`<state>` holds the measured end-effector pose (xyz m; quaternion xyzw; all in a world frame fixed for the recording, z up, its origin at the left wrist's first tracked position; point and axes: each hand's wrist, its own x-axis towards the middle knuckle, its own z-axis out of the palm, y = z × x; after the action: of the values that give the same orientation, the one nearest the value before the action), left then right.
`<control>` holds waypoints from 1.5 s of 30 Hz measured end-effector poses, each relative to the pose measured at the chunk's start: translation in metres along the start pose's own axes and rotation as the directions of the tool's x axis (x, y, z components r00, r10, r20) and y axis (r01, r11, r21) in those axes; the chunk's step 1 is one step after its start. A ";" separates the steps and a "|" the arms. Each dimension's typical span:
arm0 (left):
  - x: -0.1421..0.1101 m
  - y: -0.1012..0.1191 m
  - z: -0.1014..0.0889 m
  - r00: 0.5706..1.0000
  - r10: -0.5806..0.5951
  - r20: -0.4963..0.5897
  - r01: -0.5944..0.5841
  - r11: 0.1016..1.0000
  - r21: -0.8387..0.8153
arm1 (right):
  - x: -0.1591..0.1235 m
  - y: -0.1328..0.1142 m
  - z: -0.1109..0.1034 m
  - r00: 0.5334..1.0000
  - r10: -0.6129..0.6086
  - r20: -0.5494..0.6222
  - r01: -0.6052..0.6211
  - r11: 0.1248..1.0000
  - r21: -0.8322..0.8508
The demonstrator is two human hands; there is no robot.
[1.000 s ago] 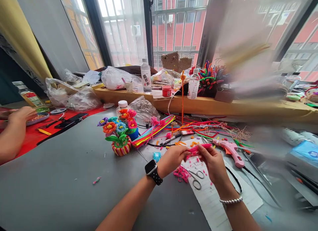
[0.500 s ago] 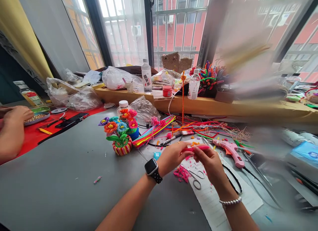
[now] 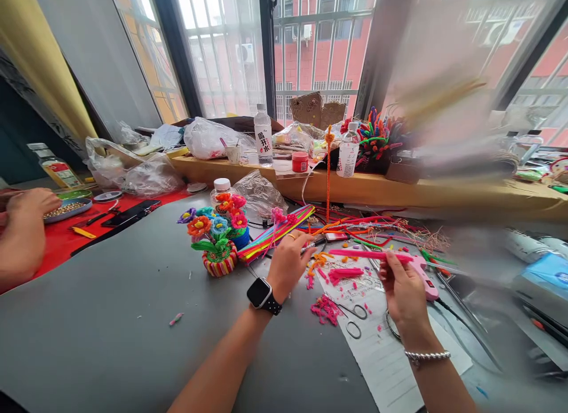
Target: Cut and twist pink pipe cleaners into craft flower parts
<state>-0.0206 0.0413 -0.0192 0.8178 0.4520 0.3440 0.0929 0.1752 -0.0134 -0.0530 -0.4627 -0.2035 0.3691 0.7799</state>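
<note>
My right hand (image 3: 402, 283) pinches a long, straight pink fuzzy stem (image 3: 361, 254), which points left above the paper. My left hand (image 3: 287, 265), wearing a black watch, is apart from that stem. Its thumb and fingers are parted at a marker pen (image 3: 308, 247), part of which the hand covers. Beneath the pink stem, a short pink bundle (image 3: 345, 274) lies on the white paper (image 3: 377, 354). Scissors (image 3: 352, 318) rest beside a heap of pink fuzzy scraps (image 3: 326, 310). Behind my right hand, a pink glue gun (image 3: 429, 280) is partly hidden.
Pots of fuzzy flowers (image 3: 217, 261) stand left of my hands, near a bundle of coloured stems (image 3: 277, 232). An orange stem (image 3: 328, 176) stands upright behind. Bottles (image 3: 262, 138) line the ledge. At far left, another person's hand (image 3: 33, 206) is by a bead tray (image 3: 73, 210).
My hands have separated: the left moved left to the pen, the right moved slightly right with a long pink stem. A pink bundle now shows on the paper.
</note>
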 end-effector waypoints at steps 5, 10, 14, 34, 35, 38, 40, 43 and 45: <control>-0.007 0.016 0.013 0.961 0.178 0.210 -0.123 0.960 -0.250 | -0.015 0.002 0.015 0.981 0.094 0.168 -0.075 0.991 -0.114; -0.007 0.019 0.014 0.932 0.096 0.350 0.031 0.940 -0.340 | -0.014 0.004 0.013 0.979 0.068 0.192 -0.036 0.985 -0.166; -0.006 0.017 0.011 0.914 -0.041 0.403 0.265 0.814 -0.517 | -0.004 0.005 0.001 0.994 0.015 0.108 0.009 0.976 -0.216; -0.004 0.017 0.012 0.861 -0.118 0.495 0.456 0.612 -0.646 | -0.015 0.008 0.013 0.948 0.160 0.276 -0.177 0.983 0.037; -0.004 0.016 0.012 0.858 -0.128 0.498 0.464 0.611 -0.641 | -0.014 0.008 0.013 0.949 0.151 0.277 -0.171 0.984 0.050; -0.004 0.016 0.012 0.863 -0.157 0.480 0.462 0.630 -0.624 | -0.014 0.008 0.014 0.962 0.101 0.255 -0.122 0.990 0.067; -0.004 0.017 0.012 0.876 -0.162 0.454 0.447 0.625 -0.640 | -0.015 0.008 0.015 0.968 0.069 0.239 -0.085 0.995 0.059; -0.004 0.019 0.012 0.885 -0.164 0.436 0.442 0.586 -0.679 | -0.017 0.007 0.014 0.974 0.020 0.227 -0.027 0.999 0.030; -0.004 0.019 0.013 0.896 -0.170 0.411 0.427 0.582 -0.692 | -0.017 0.008 0.013 0.969 -0.038 0.244 0.050 0.998 -0.046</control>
<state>-0.0013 0.0289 -0.0221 0.6523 0.3753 0.3534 0.5557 0.1523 -0.0166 -0.0528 -0.4296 -0.3171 0.4001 0.7448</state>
